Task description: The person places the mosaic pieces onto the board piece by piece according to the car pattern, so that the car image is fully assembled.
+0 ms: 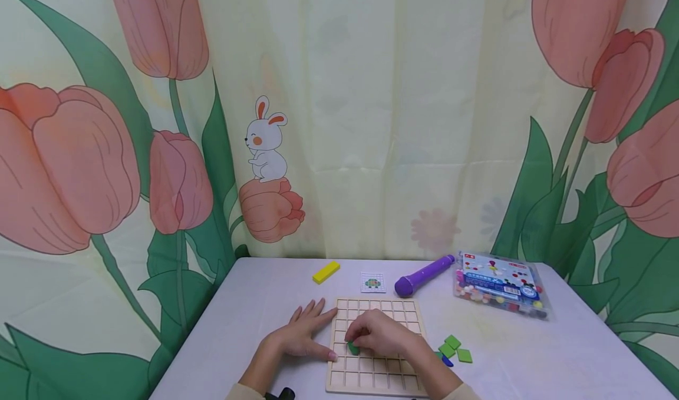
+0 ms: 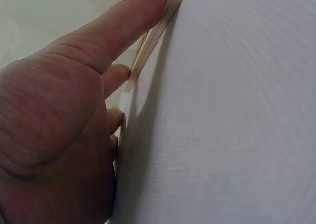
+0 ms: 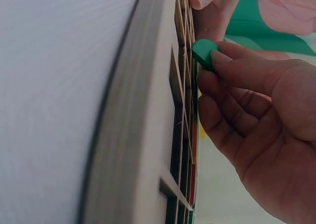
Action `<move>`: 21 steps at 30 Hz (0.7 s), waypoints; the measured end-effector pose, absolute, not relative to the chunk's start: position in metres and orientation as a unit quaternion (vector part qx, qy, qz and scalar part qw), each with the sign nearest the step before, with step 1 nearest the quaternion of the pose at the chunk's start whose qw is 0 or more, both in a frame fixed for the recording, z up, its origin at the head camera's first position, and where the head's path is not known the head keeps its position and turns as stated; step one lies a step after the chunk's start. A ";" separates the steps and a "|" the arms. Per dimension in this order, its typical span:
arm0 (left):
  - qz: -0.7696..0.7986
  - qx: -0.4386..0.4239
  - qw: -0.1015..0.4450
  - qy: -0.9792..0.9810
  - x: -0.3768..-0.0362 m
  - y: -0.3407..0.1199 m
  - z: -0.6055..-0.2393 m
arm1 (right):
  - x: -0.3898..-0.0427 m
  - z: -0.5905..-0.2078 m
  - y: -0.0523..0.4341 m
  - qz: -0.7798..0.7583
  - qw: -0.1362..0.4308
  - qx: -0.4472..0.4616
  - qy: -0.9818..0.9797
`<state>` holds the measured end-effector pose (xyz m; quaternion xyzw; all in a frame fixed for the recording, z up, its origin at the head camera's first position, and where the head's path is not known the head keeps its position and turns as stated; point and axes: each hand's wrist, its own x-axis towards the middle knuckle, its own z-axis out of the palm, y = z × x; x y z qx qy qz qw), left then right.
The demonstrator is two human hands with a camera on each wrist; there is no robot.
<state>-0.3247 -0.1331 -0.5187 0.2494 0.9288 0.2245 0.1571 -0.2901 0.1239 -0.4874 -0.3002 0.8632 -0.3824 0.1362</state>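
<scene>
A wooden grid board (image 1: 345,379) lies on the white table in front of me. My right hand (image 1: 384,332) is over the middle of it, pinching a small green piece (image 3: 203,54) with a rounded edge between thumb and forefinger. The piece is close over the board's left-hand cells in the head view. My left hand (image 1: 307,332) lies beside the board with fingers spread; its thumb (image 2: 133,23) and forefinger touch the left edge. In the right wrist view, slivers of red and green show along the grid, mostly hidden by its dividers.
Several green tiles (image 1: 464,356) and a blue piece (image 1: 447,361) lie right of the board. Behind it are a yellow block (image 1: 326,272), a small pattern card (image 1: 373,282) and a purple microphone (image 1: 424,275). A clear plastic case (image 1: 500,285) sits at the back right.
</scene>
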 end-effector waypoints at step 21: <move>0.224 0.244 0.159 0.930 -0.325 -0.132 -0.518 | -0.288 -0.489 0.123 -0.337 0.112 -0.318 0.879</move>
